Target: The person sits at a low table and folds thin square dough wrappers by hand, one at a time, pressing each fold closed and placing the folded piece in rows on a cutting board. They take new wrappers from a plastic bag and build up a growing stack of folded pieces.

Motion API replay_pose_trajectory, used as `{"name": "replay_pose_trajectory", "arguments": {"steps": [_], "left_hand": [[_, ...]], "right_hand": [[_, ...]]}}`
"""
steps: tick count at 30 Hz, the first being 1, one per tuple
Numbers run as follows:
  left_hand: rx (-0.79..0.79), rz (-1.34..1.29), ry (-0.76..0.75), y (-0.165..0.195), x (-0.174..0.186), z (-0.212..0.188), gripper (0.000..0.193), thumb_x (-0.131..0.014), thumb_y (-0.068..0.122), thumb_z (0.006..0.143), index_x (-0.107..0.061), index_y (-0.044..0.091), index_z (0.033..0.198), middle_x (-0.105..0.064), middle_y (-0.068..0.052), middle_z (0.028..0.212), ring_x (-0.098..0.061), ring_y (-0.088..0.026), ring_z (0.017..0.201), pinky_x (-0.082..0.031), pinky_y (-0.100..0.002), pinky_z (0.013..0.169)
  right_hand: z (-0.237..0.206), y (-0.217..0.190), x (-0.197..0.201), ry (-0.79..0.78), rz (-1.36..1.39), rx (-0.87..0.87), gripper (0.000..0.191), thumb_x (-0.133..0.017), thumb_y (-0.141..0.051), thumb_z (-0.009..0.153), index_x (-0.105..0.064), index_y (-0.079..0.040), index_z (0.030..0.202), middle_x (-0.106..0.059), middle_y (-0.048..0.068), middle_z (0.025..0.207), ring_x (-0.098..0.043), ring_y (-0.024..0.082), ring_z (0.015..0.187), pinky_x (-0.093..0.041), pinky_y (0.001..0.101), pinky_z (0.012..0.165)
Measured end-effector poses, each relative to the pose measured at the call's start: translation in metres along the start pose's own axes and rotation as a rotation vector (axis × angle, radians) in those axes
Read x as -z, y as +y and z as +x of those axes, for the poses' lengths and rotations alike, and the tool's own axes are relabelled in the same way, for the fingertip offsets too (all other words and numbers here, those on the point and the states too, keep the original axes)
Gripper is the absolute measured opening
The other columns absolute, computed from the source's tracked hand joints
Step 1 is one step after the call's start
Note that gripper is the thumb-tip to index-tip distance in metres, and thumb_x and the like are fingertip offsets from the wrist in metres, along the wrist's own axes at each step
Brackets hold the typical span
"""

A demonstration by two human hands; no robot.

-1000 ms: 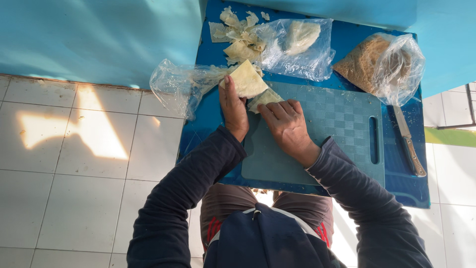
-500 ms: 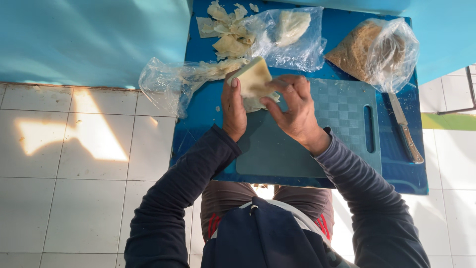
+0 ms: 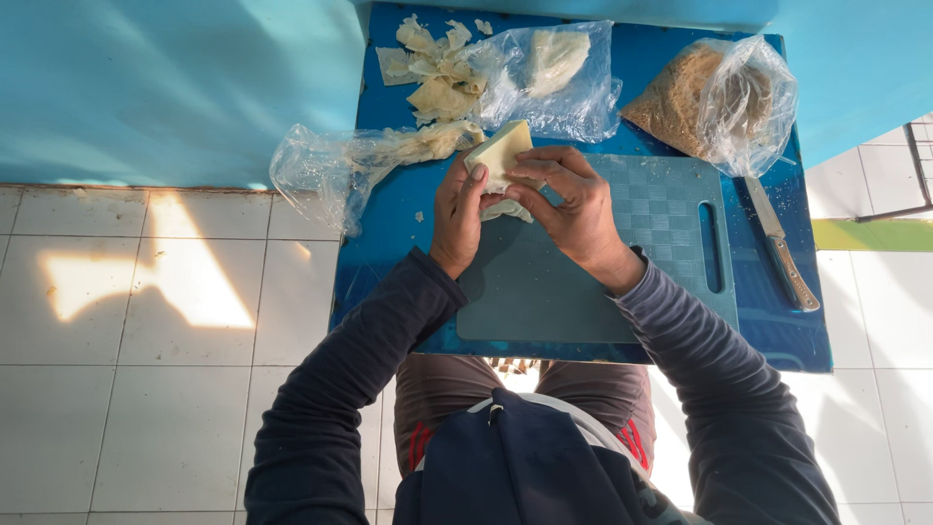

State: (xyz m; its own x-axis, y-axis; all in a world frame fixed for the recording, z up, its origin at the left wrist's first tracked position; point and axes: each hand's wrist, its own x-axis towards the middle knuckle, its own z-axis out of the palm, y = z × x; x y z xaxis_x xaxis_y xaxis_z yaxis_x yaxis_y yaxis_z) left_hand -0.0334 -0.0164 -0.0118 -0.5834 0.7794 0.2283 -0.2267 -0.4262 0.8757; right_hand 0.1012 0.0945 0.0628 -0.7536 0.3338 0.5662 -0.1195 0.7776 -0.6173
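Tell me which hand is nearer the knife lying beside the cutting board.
Right. The right hand holds the pale block over the cutting board, on the knife's side. The left hand is on the block's far side, farther from the knife.

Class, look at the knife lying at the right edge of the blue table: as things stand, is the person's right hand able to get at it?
Probably yes, but not at once. The knife lies uncovered beside the cutting board, with nothing between it and the right hand. That hand, though, is busy gripping the pale block with the left hand.
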Motion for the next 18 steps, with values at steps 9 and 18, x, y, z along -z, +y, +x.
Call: {"name": "replay_pose_trajectory", "arguments": {"steps": [9,18], "left_hand": [[-0.010,0.010,-0.066,0.0068,-0.0012,-0.0020,0.044,-0.052,0.032,0.109,-0.051,0.000,0.140,-0.063,-0.013,0.131,-0.068,-0.020,0.118,-0.062,-0.038,0.100],[-0.209,0.298,-0.043,-0.0007,-0.0043,-0.0019,0.035,-0.062,0.020,0.109,-0.054,0.000,0.138,-0.067,-0.013,0.124,-0.074,-0.020,0.110,-0.068,-0.032,0.088]], "right_hand": [[0.0010,0.0076,0.0058,-0.001,0.099,-0.070,0.011,-0.075,-0.004,0.101,-0.073,-0.004,0.112,-0.071,0.011,0.120,-0.070,0.023,0.116,-0.059,0.0347,0.098],[0.0024,0.0035,0.0050,0.002,0.055,-0.051,0.019,-0.080,-0.007,0.096,-0.070,-0.002,0.111,-0.069,0.011,0.116,-0.069,0.022,0.110,-0.059,0.0345,0.094]]}}
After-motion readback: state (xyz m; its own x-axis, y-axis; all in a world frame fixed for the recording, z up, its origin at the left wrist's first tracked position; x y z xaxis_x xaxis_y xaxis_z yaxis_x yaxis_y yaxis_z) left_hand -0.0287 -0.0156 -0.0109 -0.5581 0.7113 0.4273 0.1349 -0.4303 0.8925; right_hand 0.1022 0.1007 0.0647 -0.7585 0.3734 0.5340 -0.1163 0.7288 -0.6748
